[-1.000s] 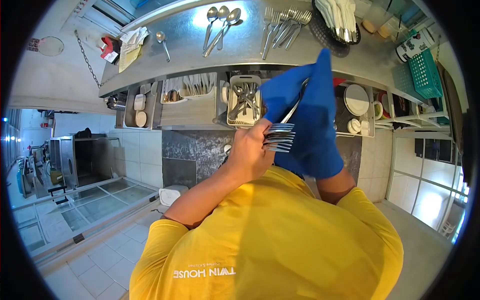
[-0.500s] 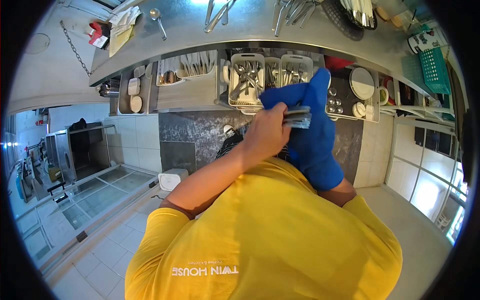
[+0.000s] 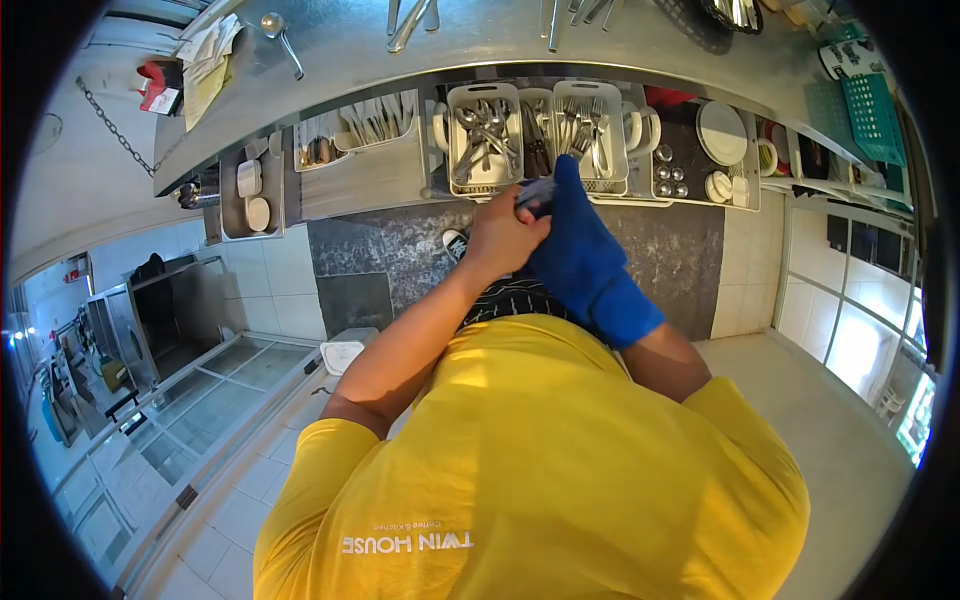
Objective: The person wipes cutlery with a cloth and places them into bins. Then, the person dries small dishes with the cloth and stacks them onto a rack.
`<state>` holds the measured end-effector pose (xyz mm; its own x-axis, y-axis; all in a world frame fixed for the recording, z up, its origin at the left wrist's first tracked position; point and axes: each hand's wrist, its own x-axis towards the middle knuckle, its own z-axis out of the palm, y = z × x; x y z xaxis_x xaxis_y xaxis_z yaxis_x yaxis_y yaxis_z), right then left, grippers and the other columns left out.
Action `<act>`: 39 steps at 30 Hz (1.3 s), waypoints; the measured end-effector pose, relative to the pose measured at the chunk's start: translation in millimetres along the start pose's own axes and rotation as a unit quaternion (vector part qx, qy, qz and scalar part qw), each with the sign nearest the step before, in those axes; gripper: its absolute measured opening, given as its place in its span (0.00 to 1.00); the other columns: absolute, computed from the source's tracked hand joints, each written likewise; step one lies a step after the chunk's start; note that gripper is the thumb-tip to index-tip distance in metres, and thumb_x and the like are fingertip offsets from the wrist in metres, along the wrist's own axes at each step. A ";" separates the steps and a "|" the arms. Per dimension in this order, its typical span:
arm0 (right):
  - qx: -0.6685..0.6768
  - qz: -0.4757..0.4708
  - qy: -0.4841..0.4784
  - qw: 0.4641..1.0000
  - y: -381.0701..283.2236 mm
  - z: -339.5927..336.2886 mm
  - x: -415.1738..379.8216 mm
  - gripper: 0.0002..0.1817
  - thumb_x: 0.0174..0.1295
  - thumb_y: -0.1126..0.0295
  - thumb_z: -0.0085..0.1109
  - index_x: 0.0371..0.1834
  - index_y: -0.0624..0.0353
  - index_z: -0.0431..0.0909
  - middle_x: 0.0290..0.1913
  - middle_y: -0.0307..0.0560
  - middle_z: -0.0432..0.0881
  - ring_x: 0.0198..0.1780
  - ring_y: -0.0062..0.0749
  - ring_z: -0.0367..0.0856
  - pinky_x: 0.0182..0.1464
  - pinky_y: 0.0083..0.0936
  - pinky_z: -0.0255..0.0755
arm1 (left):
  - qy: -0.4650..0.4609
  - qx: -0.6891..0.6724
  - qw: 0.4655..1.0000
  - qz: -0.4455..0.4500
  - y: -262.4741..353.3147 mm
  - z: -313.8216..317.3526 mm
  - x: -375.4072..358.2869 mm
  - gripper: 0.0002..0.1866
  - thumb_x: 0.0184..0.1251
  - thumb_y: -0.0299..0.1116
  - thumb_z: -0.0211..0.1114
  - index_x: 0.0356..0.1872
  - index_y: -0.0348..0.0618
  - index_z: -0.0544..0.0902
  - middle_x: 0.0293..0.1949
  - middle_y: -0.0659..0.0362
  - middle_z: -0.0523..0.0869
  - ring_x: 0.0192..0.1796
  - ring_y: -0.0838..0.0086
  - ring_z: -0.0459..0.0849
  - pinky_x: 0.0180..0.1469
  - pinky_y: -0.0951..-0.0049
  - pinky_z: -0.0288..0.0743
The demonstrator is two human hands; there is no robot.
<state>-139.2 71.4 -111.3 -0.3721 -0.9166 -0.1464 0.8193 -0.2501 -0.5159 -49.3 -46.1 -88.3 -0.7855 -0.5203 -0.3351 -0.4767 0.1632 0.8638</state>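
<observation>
My left hand [image 3: 505,235] is bare and closed round a small stack of flat greyish pieces [image 3: 537,196], blurred and partly hidden by the fingers. The stack lies against a blue cloth [image 3: 590,262], which covers my right hand up to the wrist, so its fingers do not show. Beyond both hands, an open drawer holds a white bin of spoons [image 3: 485,140], some dark-handled knives [image 3: 537,150] and a white bin of forks [image 3: 590,130].
A steel counter [image 3: 340,50] runs above the drawers, with a ladle [image 3: 283,42] and loose cutlery on it. White plates [image 3: 722,133] lie in the right drawer. A teal basket [image 3: 873,118] stands at the right. A white container [image 3: 345,352] sits low on the left.
My left hand and its stack have moved left and slightly up. The blue cloth on my right hand has shifted left, its raised tip now lower. The view has tilted, and the counter appears higher.
</observation>
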 end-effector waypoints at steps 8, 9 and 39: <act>-0.379 0.070 0.091 0.918 -0.8 -79.5 36.3 0.30 0.86 0.52 0.30 0.52 0.67 0.78 0.47 0.57 0.89 0.48 0.40 0.86 0.60 0.36 0.75 | -0.136 -0.442 0.832 -0.305 -13.6 -36.9 4.5 0.14 0.81 0.28 0.55 0.60 0.32 0.78 0.53 0.49 0.89 0.38 0.71 0.86 0.37 0.72 0.81; -0.231 0.078 0.104 0.964 -2.3 -74.4 35.6 0.32 0.85 0.47 0.31 0.60 0.67 0.75 0.43 0.52 0.85 0.47 0.37 0.84 0.59 0.36 0.76 | -0.135 -0.441 0.833 -0.304 -7.0 -39.3 1.2 0.14 0.81 0.28 0.55 0.60 0.32 0.78 0.53 0.49 0.89 0.38 0.71 0.86 0.37 0.72 0.81; -0.285 -0.328 0.153 0.888 -143.9 107.9 -30.4 0.20 0.81 0.59 0.40 0.68 0.53 0.70 0.40 0.36 0.81 0.31 0.22 0.74 0.34 0.20 0.72 | -0.012 0.057 0.968 0.245 133.1 -2.2 -70.8 0.02 0.63 0.22 0.63 0.35 0.39 0.80 0.18 0.53 0.77 0.20 0.58 0.80 0.27 0.66 0.70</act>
<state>-198.8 101.6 58.5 -0.8601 -0.4829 0.1648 0.0623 -0.4200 -0.9054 -56.3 10.6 51.3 -0.9368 -0.3369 0.0948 -0.0832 0.4774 0.8748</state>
